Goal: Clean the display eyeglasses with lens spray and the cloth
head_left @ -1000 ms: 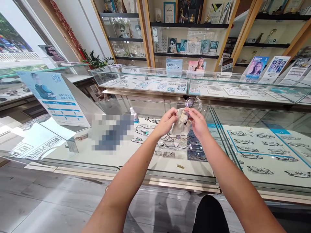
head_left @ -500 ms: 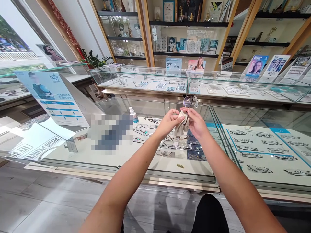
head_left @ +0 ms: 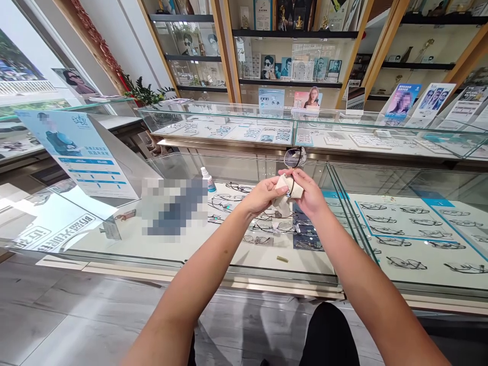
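Note:
Above the glass display case, my left hand [head_left: 262,195] is closed on a cream cleaning cloth [head_left: 282,206], its thumb pressing the fabric. Close beside it, my right hand [head_left: 309,194] is closed on a pair of glasses [head_left: 293,157]; part of the frame is wrapped in the cloth. One lens sticks up past the fingertips, and a dark temple shows against the cloth. How the right fingers grip the frame is partly hidden. Behind and left of my hands stands a small white spray bottle [head_left: 208,180] with a blue label.
Rows of eyeglasses [head_left: 259,240] lie inside the glass display case [head_left: 244,277] below my arms. A blue-and-white sign [head_left: 89,168] stands at the left, near a pixelated patch. Another glass counter [head_left: 224,109] runs across the back. A small gold-coloured piece [head_left: 282,259] lies near the front.
The cloth is folded differently around the glasses and shows more on the right side. The upright lens has tilted slightly and shifted a little left. Both hands stay together in nearly the same place.

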Motion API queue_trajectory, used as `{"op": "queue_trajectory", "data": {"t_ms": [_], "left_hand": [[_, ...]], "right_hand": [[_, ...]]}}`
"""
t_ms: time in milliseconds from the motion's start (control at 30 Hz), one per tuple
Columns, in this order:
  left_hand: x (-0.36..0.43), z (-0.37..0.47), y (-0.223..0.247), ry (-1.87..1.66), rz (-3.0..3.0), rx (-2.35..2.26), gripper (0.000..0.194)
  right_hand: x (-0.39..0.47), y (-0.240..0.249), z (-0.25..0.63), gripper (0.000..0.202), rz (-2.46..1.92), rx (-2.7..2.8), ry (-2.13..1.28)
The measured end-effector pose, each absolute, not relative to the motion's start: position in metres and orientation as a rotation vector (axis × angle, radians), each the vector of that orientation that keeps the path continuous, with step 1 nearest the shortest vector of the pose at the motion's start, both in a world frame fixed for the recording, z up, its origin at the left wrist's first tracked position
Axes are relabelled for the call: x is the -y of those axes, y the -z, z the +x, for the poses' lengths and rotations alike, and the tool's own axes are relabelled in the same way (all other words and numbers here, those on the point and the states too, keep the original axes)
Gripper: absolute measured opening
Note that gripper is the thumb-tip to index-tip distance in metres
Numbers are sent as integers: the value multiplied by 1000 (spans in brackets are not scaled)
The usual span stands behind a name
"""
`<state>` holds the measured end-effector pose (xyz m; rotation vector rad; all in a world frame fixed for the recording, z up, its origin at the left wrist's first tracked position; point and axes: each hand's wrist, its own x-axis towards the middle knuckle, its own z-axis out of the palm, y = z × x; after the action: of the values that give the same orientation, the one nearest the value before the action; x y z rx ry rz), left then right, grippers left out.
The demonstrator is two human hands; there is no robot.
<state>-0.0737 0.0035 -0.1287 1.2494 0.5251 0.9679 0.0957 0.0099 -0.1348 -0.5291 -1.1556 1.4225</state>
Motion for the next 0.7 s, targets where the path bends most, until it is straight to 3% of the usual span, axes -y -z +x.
{"op": "queue_trajectory", "data": {"t_ms": [333,700], "left_hand": [[-1,-72,130,-993,1297,-631,64],[-1,-58,137,-1251,1351,-622,65]], "right_hand": [[-5,132,93,34,-460,1178,-1477],[-2,128,93,29,-484,1271,-1381]]}}
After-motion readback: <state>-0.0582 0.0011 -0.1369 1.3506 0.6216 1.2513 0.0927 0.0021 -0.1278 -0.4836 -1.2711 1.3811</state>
